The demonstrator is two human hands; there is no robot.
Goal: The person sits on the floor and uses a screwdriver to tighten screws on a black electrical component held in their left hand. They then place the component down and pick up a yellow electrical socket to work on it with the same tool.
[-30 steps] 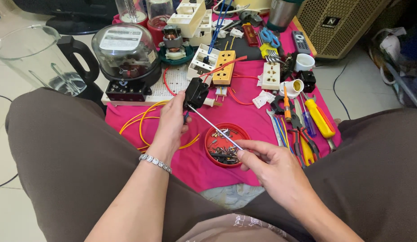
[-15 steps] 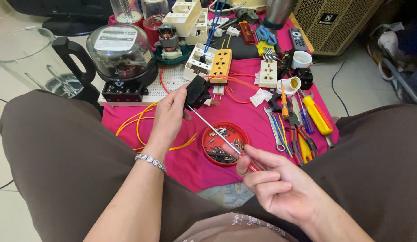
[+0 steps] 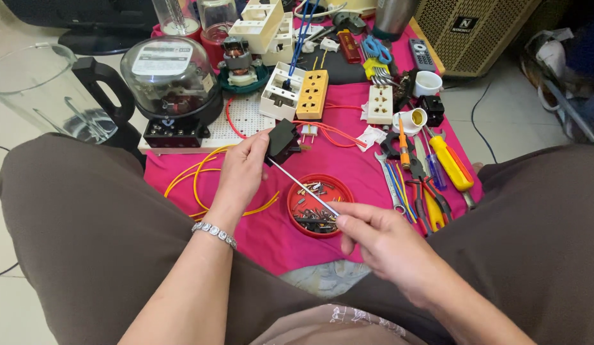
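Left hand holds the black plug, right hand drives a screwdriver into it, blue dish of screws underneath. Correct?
Not quite: the dish of screws is red, not blue, as the head view shows. The left hand does hold the black plug, and the right hand works the screwdriver into it.

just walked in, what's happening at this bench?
A seated person is working over a pink cloth strewn with electrical parts. The left hand holds a small black part; the right hand holds a thin screwdriver with its tip at that part. The shaft crosses above a red dish of screws. An electricity meter, sockets and yellow wire lie around.
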